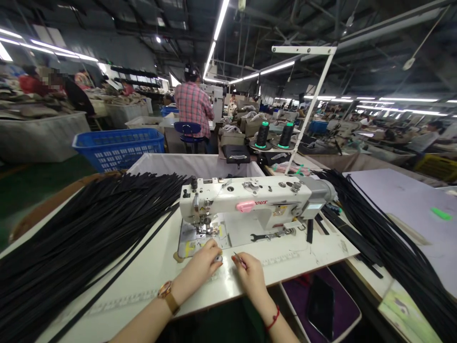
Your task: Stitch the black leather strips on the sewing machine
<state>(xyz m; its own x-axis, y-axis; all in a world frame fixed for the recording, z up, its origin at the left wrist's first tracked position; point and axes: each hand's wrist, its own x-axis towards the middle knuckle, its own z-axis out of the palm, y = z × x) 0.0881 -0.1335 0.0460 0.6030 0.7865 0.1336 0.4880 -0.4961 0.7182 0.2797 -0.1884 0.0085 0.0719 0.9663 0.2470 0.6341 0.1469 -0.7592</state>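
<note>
Your left hand (205, 262) is nearly closed, with thumb and fingers pinching a small round metallic part (218, 258), perhaps a bobbin or its case; your fingers cover too much to be certain. Your right hand (253, 273) is also mostly closed, gripping a slim pointed tool (240, 260) whose tip sticks out towards the left. Whether it is snips or tweezers, you cannot tell from this view.

You have both items just above the front edge of the surface (223, 286), near its middle, with a gap between the hands. The step in hand looks like close handwork on the round part, away from the needle. From this pose, bringing the two together calls for a steady left pinch and care to keep the tool's point off your fingertips.

Behind your hands stands the white sewing machine (221, 197), with a pink piece (245, 206) on its arm. A wrench (260, 237) lies in front of the machine, to the right of the needle area. Long black strips (107, 214) cover the left end of the surface, and a phone (320, 307) lies lower down, beyond the front edge towards the right.
</note>
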